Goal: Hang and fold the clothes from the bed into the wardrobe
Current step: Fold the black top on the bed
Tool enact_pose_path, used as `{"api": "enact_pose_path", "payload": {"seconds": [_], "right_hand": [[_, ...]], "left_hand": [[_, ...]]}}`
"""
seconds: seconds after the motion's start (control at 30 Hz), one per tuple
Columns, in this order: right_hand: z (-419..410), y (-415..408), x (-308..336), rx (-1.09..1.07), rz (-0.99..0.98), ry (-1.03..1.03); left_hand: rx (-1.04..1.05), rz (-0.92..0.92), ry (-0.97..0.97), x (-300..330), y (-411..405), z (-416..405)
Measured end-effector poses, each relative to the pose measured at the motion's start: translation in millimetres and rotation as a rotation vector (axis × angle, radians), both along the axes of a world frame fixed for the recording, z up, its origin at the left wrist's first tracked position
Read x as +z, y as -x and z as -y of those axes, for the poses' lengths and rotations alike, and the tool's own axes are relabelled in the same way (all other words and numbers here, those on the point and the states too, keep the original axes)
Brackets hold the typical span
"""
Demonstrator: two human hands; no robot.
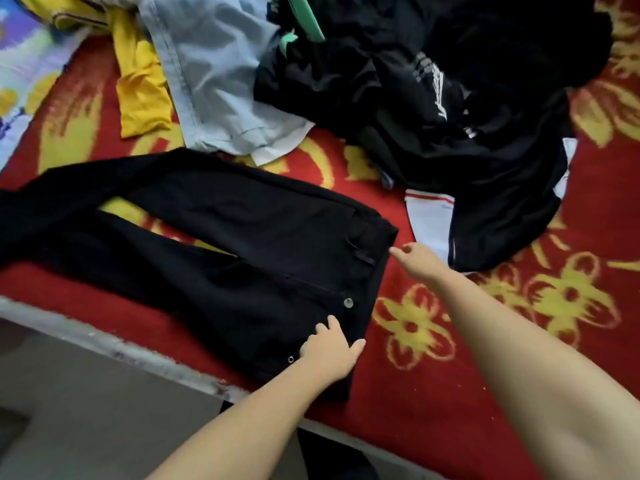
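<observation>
Black trousers [214, 244] lie spread flat on the red bed cover [485, 358], waistband to the right and legs stretching left. My left hand [330, 351] rests on the near end of the waistband, just below the metal button, with the thumb off the edge on the cover. My right hand [417, 261] reaches to the far end of the waistband, its fingertips touching the cloth edge. Further back lie a heap of black clothes [467, 109], a light blue shirt [221, 71] and a yellow garment [142, 88].
A green hanger [311, 22] pokes out of the black heap at the top. A white piece with a red stripe [429, 216] lies right of the trousers. The bed's grey edge [104, 344] runs diagonally at lower left, with floor below it.
</observation>
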State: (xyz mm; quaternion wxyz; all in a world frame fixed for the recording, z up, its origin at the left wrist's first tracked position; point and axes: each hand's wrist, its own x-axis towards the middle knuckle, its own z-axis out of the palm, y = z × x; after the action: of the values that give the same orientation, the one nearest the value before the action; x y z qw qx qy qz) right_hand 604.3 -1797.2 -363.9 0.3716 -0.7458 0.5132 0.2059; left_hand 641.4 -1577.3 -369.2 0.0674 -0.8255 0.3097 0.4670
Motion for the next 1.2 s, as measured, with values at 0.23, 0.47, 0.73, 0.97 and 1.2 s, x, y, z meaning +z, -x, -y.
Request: {"api": "enact_pose_path", "payload": {"seconds": [0.23, 0.47, 0.73, 0.97, 1.2], "right_hand": [[-25.0, -40.1, -55.2, -0.459, 0.169, -0.094], [4.3, -3.0, -12.4, -0.344, 0.372, 0.029], [72.4, 176.7, 39.7, -0.450, -0.137, 0.320], [1.9, 155.6, 28.1, -0.433, -0.187, 0.418], [-92.9, -6.9, 9.2, -0.033, 0.164, 0.225]], "left_hand": [[-0.142, 0.293, -0.051, -54.6, 37.3, -12.2], [-0.184, 0.070, 0.207, 13.9, 47.1, 2.8], [0.058, -0.926, 0.238, 81.1, 152.8, 61.5], [0.052, -0.565, 0.384, 32.8, 24.8, 5.3], [0.041, 0.370, 0.269, -5.3, -188.5, -103.5]]}}
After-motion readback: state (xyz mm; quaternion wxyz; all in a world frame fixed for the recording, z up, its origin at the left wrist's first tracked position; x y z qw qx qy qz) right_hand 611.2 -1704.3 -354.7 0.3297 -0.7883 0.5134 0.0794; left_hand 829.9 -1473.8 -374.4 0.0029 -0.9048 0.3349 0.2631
